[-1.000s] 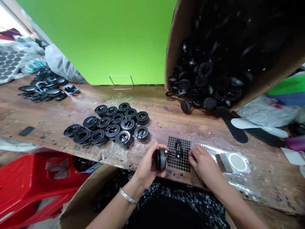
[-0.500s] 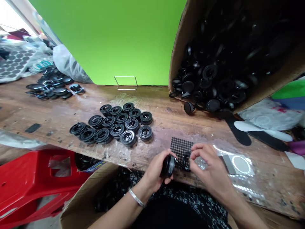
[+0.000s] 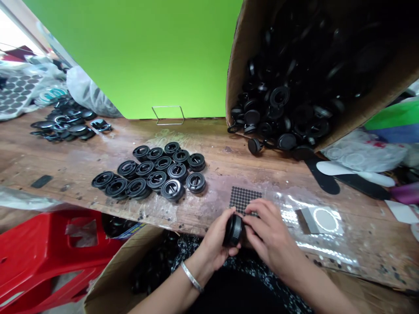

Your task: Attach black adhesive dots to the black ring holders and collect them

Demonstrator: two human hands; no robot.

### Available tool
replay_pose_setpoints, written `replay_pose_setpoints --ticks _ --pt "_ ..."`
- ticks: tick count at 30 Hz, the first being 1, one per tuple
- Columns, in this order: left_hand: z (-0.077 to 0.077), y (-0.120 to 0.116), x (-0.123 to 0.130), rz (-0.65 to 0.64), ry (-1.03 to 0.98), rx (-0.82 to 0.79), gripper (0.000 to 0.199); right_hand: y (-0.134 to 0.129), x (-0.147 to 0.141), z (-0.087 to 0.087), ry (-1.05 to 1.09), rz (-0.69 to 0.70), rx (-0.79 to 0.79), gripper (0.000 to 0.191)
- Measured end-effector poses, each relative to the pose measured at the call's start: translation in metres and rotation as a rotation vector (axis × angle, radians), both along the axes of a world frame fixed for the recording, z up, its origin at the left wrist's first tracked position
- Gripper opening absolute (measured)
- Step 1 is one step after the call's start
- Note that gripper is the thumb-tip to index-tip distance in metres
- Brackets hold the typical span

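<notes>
My left hand (image 3: 214,240) is closed around a round black folding stand (image 3: 235,230) with a ridged rim, held on edge over the table's front. The bent fingers of my right hand (image 3: 270,233) press against the stand's right side, hiding part of it. Just behind both hands lies a sheet of small black dots (image 3: 244,197). Further left, several similar round black stands (image 3: 157,179) sit folded in rows on the wooden table.
A tipped cardboard box (image 3: 233,65) full of black stands faces me at the right rear, beside a green panel (image 3: 137,56). Black parts (image 3: 67,120) are heaped at left. A grey-white card (image 3: 324,219) lies right; a red stool (image 3: 70,257) stands lower left.
The stand's arm and smaller disc, swung out to the right before, no longer stick out. My right hand has moved left onto the stand. The view has shifted slightly.
</notes>
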State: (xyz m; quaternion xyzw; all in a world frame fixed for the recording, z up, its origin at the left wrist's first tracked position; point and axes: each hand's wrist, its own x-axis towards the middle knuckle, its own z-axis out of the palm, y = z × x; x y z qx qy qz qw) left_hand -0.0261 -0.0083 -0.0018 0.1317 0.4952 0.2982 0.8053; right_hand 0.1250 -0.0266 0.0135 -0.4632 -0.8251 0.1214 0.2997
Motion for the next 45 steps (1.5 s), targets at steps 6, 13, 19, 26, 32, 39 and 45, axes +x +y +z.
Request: replay_pose_setpoints --ticks 6,13,19,26,32,39,45 --pt "0.002 0.000 -0.001 -0.041 0.039 0.092 0.033 -0.017 0.015 -0.009 -0.053 0.048 0.044 0.035" --pt "0.010 0.014 -0.007 0.063 0.152 0.310 0.033 -0.002 0.058 -0.034 0.104 -0.377 -0.086 0.007" --pt "0.008 0.018 -0.003 0.077 0.185 0.308 0.036 0.004 0.043 -0.053 0.006 -0.330 -0.080 0.009" --pt "0.004 0.016 -0.001 0.069 0.184 0.313 0.037 0.017 0.031 -0.046 -0.138 -0.276 -0.136 0.010" --pt "0.004 0.016 -0.003 0.128 0.217 0.379 0.040 0.011 0.027 -0.048 -0.230 -0.271 -0.055 0.011" --pt "0.002 0.010 -0.003 0.106 0.283 0.453 0.042 0.003 0.019 -0.029 0.109 -0.294 0.110 0.008" --pt "0.005 0.005 -0.002 0.057 0.287 0.479 0.041 0.009 0.002 -0.014 -0.023 -0.268 0.117 0.013"
